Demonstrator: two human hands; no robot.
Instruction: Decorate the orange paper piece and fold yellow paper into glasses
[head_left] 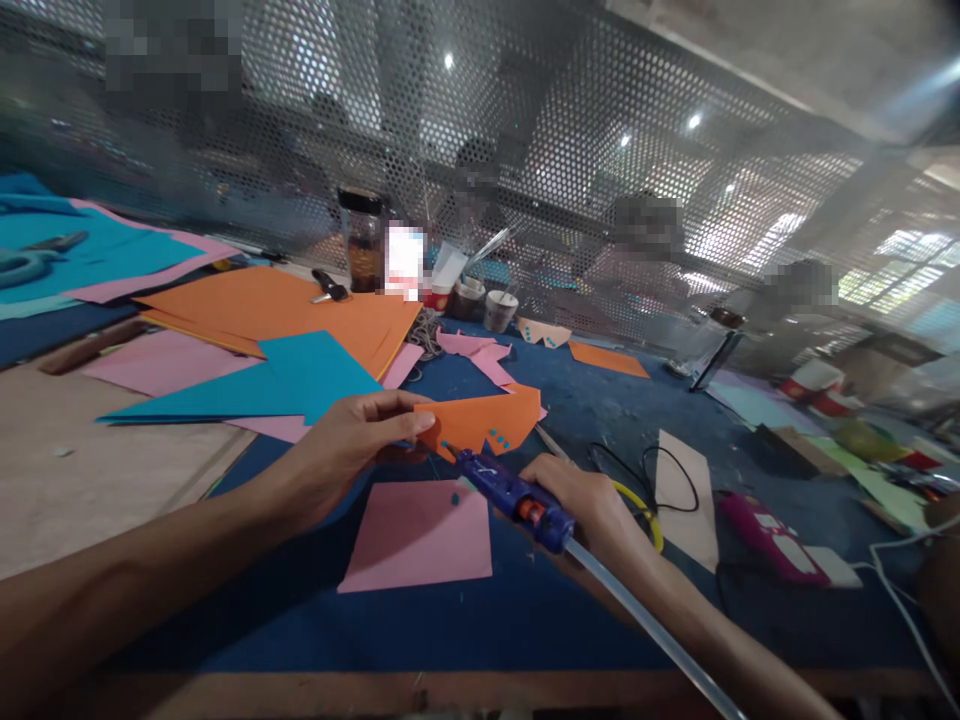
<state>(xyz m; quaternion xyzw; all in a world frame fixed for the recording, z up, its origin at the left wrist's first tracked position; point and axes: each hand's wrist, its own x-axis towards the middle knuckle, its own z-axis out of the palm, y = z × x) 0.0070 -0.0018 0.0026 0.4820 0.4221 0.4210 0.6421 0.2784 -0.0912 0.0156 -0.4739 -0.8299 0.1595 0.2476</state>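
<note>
My left hand (360, 440) pinches the left end of an orange paper cutout (476, 418) with a notched lower edge. Several small blue dots (499, 438) sit on that cutout near its notch. A blue glue gun (510, 495) is in my right hand (574, 490), its nozzle touching or almost touching the cutout's lower left part. From the gun's back a long clear glue stick (652, 625) runs toward the lower right. Below the nozzle lies a pink paper sheet (420, 540), with a small blue piece (454, 498) on it.
Orange sheets (247, 300) and folded blue paper (315, 375) lie at left, with scissors (37, 258) farther left. A jar (364, 240) and cups (499, 310) stand by the mesh screen (525, 200). At right are black cable (675, 480) and a magenta device (776, 540).
</note>
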